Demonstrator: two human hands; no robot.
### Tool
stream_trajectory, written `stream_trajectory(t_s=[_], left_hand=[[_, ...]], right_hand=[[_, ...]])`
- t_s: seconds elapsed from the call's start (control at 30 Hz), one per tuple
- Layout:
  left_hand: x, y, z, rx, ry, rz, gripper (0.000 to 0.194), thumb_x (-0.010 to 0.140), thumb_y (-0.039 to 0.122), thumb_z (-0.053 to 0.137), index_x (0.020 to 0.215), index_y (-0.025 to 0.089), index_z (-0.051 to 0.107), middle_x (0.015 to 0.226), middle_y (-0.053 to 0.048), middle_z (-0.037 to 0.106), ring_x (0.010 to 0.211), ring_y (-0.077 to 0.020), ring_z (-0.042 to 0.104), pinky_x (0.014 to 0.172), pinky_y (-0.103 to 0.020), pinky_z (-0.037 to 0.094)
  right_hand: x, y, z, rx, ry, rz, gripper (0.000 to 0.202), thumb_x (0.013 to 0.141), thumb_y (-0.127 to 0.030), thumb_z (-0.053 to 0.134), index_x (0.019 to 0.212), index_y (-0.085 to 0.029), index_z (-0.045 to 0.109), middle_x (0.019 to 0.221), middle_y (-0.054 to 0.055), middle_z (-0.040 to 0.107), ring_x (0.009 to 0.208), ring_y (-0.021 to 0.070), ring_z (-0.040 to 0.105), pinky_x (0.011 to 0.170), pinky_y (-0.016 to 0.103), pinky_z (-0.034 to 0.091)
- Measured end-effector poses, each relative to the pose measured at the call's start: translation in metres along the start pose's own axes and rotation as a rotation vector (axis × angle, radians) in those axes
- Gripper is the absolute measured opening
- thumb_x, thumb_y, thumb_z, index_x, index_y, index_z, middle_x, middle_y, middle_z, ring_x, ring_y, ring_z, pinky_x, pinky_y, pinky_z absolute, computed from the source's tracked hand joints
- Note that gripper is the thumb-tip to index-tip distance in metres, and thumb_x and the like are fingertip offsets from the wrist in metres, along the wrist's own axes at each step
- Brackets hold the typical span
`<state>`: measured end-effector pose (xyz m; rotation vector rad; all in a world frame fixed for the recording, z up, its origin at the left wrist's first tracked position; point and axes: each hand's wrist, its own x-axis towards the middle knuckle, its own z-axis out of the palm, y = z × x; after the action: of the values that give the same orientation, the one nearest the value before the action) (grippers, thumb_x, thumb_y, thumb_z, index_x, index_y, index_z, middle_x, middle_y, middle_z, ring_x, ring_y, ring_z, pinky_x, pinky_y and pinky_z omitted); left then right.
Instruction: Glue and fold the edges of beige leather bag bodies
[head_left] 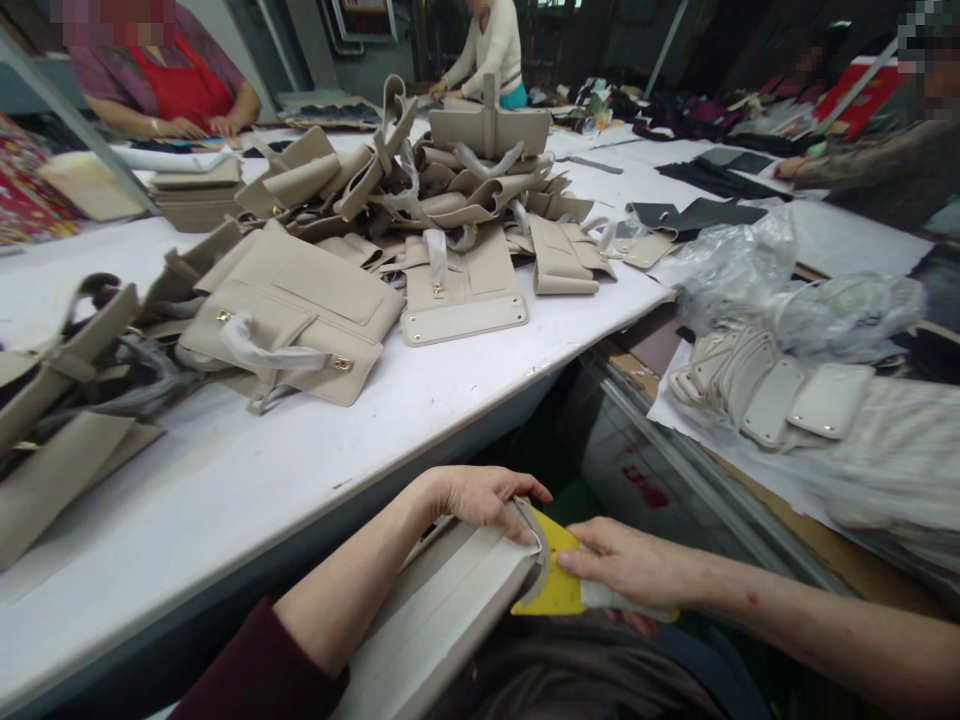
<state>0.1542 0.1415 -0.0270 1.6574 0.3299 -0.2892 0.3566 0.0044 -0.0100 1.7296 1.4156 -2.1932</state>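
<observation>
Pressing down with my left hand (484, 497), I have the fingers curled over the end of a beige panel (442, 610) that lies across my lap, below the edge of the white table (420, 400). Just beside it, my right hand (630, 565) pinches a yellow tool (559, 580) closed between thumb and fingers, its tip touching the panel's end. Right of that, rounded beige pieces (772, 395) lie fanned under plastic wrap.
</observation>
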Motion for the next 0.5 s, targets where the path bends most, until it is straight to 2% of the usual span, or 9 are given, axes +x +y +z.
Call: stream_trajectory(t_s=[0.2,0.37,0.5], left_hand=[[-0.001,0.002,-0.002,0.016,-0.018,-0.008,0.084,0.071,0.047,0.072,0.141,0.011,0.042,0.109,-0.009,0.066,0.096,-0.0247,0.062,0.082,-0.03,0.049],[0.0,0.0,-0.003,0.069,0.024,0.021,0.083,0.072,0.042,0.074,0.143,0.014,0.041,0.12,-0.01,0.062,0.104,-0.0264,0.059,0.087,-0.031,0.047],[0.001,-0.007,-0.002,0.015,0.035,0.055,0.091,0.071,0.038,0.076,0.147,0.017,0.031,0.116,-0.011,0.062,0.1,-0.025,0.061,0.084,-0.032,0.047]], right_hand=[[0.004,-0.004,0.009,0.031,0.024,0.055,0.036,0.093,-0.053,0.046,0.091,-0.017,0.049,0.056,-0.001,0.057,0.034,0.0091,0.046,0.031,0.016,0.039],[0.006,-0.002,0.017,0.116,0.035,0.087,0.045,0.088,-0.063,0.048,0.088,-0.018,0.049,0.053,-0.002,0.057,0.034,0.0115,0.049,0.031,0.018,0.04],[0.009,0.0,0.024,0.195,0.038,0.109,0.049,0.086,-0.068,0.048,0.088,-0.019,0.047,0.052,-0.003,0.056,0.032,0.0114,0.05,0.03,0.018,0.041]])
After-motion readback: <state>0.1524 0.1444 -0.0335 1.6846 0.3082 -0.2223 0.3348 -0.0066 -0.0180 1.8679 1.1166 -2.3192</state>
